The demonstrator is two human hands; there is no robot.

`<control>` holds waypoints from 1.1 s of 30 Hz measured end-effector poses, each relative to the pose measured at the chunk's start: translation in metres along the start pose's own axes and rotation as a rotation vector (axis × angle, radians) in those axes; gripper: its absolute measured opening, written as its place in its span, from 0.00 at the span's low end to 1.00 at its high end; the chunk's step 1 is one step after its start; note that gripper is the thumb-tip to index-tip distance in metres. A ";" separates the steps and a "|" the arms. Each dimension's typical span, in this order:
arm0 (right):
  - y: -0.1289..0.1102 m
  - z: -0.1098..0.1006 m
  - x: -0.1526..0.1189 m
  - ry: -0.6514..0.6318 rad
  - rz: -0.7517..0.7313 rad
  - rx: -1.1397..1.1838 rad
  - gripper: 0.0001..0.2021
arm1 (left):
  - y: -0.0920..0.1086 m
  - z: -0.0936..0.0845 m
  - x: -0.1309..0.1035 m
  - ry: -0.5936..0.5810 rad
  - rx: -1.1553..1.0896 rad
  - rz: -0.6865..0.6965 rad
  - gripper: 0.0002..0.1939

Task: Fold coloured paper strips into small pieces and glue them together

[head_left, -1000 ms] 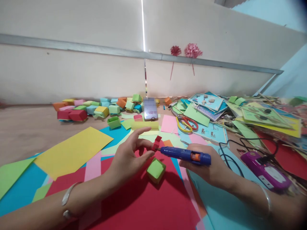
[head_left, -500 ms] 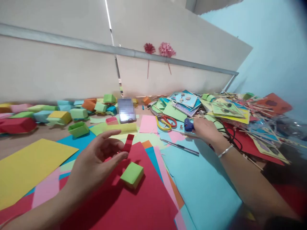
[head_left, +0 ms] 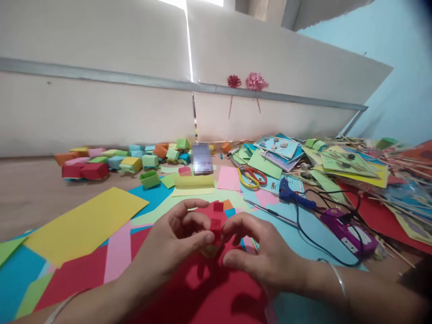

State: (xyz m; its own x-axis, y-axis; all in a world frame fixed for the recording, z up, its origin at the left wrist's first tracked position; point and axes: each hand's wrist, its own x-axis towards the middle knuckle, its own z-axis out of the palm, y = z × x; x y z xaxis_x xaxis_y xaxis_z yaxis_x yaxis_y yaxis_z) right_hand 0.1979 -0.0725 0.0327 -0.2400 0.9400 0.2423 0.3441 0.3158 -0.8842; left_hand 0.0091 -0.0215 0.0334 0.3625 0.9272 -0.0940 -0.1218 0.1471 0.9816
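Note:
A small folded red paper strip (head_left: 216, 225) stands up between my two hands above the red paper sheet. My left hand (head_left: 178, 234) pinches it between thumb and fingers from the left. From the right, the curled fingers of my right hand (head_left: 261, 254) close on its other side. A light green paper box (head_left: 209, 250) shows just under the strip, mostly hidden by my fingers. Beyond my right hand lies a blue glue gun (head_left: 293, 194) with its black cord on the light blue paper.
A purple power unit (head_left: 351, 231) sits at the right. Scissors (head_left: 251, 177), a pen (head_left: 272, 212) and a phone (head_left: 202, 158) lie ahead. Several folded paper boxes (head_left: 131, 164) line the back left. Cards and sticks (head_left: 347, 163) are heaped at the back right.
My right hand has let go of the glue gun and come to the red strip beside my left hand. The strip is now over the green box, and the view has shifted left.

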 end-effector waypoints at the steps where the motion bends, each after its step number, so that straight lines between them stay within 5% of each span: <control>1: -0.002 0.009 -0.003 0.024 0.017 0.085 0.10 | 0.000 0.001 -0.003 -0.019 -0.005 -0.011 0.24; 6: 0.001 0.018 -0.002 0.157 0.010 0.196 0.05 | 0.002 0.002 -0.004 -0.098 0.094 0.026 0.22; 12: 0.033 -0.006 0.018 0.364 0.026 0.094 0.06 | -0.002 -0.010 0.007 -0.058 0.899 0.217 0.21; 15: 0.046 -0.013 0.022 0.388 -0.032 -0.034 0.05 | -0.012 -0.013 0.008 -0.074 1.074 0.186 0.23; 18: 0.047 -0.013 0.019 0.331 -0.114 -0.125 0.04 | -0.020 -0.011 0.011 -0.137 0.903 0.075 0.17; 23: 0.040 -0.014 0.016 0.328 -0.144 -0.137 0.03 | -0.023 -0.012 0.023 -0.241 0.266 -0.009 0.17; 27: 0.041 -0.019 0.020 0.396 -0.059 -0.048 0.04 | -0.017 -0.013 0.028 -0.263 -0.203 -0.266 0.20; 33: 0.043 -0.017 0.020 0.375 -0.026 -0.066 0.02 | -0.012 -0.012 0.026 -0.266 -0.354 -0.417 0.20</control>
State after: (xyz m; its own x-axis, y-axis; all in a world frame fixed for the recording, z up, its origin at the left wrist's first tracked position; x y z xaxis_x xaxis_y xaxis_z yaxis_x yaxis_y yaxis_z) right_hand 0.2233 -0.0374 0.0062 0.0950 0.9098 0.4040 0.4031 0.3360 -0.8513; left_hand 0.0089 0.0054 0.0171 0.6588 0.6556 -0.3691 -0.2028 0.6272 0.7519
